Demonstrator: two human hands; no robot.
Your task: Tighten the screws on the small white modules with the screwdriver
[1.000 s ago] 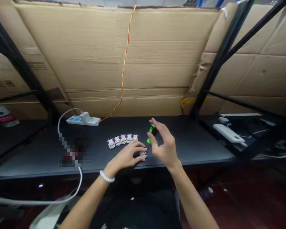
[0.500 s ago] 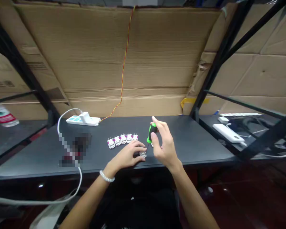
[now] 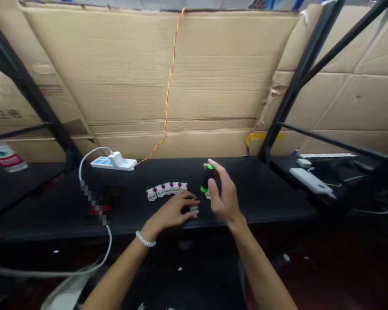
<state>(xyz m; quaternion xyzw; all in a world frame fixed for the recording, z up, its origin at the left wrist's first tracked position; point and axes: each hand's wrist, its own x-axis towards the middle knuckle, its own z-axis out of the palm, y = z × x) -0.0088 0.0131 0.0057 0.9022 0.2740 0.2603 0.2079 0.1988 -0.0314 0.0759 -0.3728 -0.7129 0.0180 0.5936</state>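
Note:
My left hand (image 3: pixel 174 207) rests on the dark tabletop, thumb and fingers closed around a small white part (image 3: pixel 194 209) with dark marks. A screwdriver (image 3: pixel 208 177) with a short black and green handle is gripped in my right hand (image 3: pixel 225 199), between the thumb and fingers. Its handle stands nearly upright; the shaft and tip cannot be made out. Just under that handle lies another small white piece (image 3: pixel 208 195), partly covered by my right hand. Several white and purple modules (image 3: pixel 159 190) with thin pins sit in a curved row beyond my left hand.
A white power strip (image 3: pixel 126 164) with a plugged-in adapter (image 3: pixel 115 159) lies at the back left. Its white cable (image 3: pixel 80 170) runs down the left side, past a blurred dark and red object (image 3: pixel 100 210). Black frame posts (image 3: pixel 286 92) and cardboard walls (image 3: pixel 213 77) enclose the table.
The screwdriver handle has tilted more upright, and its shaft no longer shows beside the white part. My right fingers have shifted slightly; my left hand is about where it was.

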